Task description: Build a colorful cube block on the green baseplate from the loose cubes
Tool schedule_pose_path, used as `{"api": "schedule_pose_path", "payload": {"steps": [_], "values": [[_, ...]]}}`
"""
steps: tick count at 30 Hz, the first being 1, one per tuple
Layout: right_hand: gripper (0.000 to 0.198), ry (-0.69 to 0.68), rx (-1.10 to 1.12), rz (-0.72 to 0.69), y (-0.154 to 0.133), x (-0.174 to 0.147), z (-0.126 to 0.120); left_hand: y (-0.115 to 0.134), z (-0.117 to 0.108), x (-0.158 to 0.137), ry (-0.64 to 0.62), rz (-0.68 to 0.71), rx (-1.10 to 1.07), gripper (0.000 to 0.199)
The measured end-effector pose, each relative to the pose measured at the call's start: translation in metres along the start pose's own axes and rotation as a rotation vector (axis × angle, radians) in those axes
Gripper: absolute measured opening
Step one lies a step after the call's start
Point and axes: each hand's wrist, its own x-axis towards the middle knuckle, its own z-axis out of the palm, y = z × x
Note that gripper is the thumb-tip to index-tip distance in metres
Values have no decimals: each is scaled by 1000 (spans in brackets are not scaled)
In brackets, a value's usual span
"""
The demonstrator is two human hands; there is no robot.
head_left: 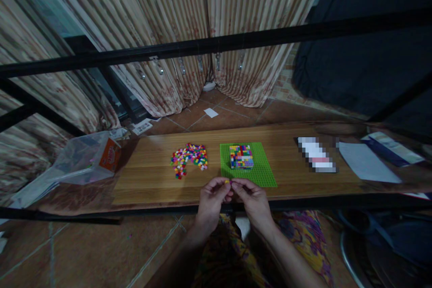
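Note:
Just in front of the green baseplate, my left hand and my right hand meet at the fingertips. Pinched by the left fingers is a tiny yellow brick. A small purple brick shows at the tips of the right fingers, against the yellow one; whether the two are joined I cannot tell. On the baseplate behind my hands stands a block built of many-coloured bricks. Left of it, a spread of loose bricks lies on the wooden board.
A clear plastic box with an orange label stands at the left end. To the right lie a blurred-out flat object, a white sheet and a blue-and-white packet. A black rail crosses behind the board, before striped curtains.

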Motion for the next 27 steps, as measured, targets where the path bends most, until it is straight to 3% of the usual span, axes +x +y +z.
{"api": "schedule_pose_path", "payload": {"steps": [13, 27], "values": [[26, -31, 222, 184, 19, -11, 1, -14, -1, 5, -79, 30, 24, 31], [24, -57, 217, 122, 20, -14, 2, -18, -1, 3, -102, 76, 123, 38]]}}
